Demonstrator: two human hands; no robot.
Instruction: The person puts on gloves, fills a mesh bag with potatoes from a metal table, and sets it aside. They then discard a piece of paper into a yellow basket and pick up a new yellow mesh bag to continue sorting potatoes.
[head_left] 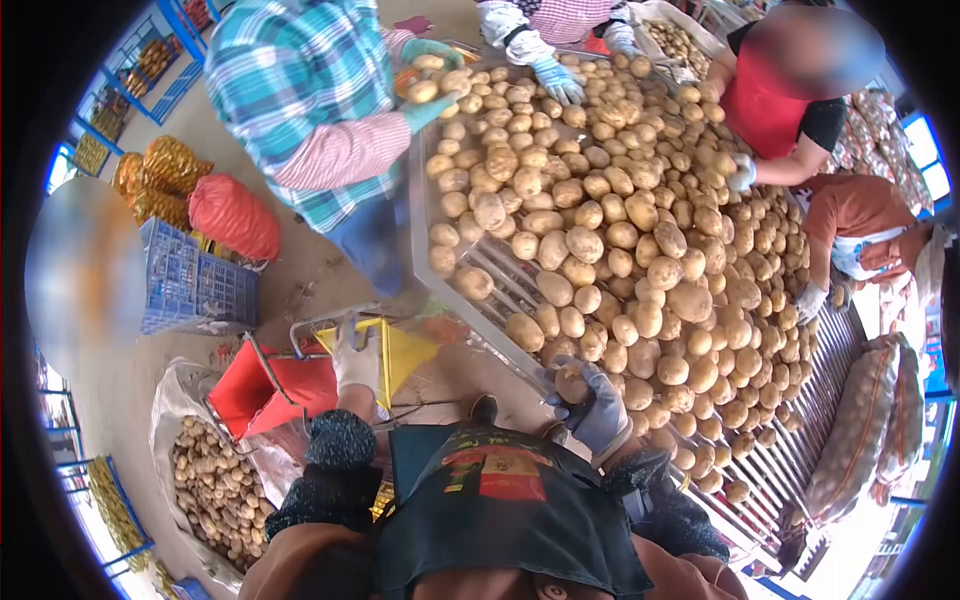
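Note:
My left hand [357,360], in a pale work glove with grey fingers, reaches over the rim of a yellow sling [405,358] hung on a metal frame; its fingers are stretched out, with nothing seen in them. At the near edge of the sorting table [480,325], my right hand [600,412] in a grey-blue glove is closed around a potato [571,385]. Just past it lies a broad heap of potatoes [640,250] on the slatted metal top. Beside the yellow sling hangs a red sling [275,385] on the same kind of frame.
Co-workers' gloved hands [558,80] handle potatoes around the table. At lower left stands a white sack of potatoes [215,480]. Blue crates [200,280] and a red filled sack [232,217] are farther left. Full net sacks [860,430] lean at the right end.

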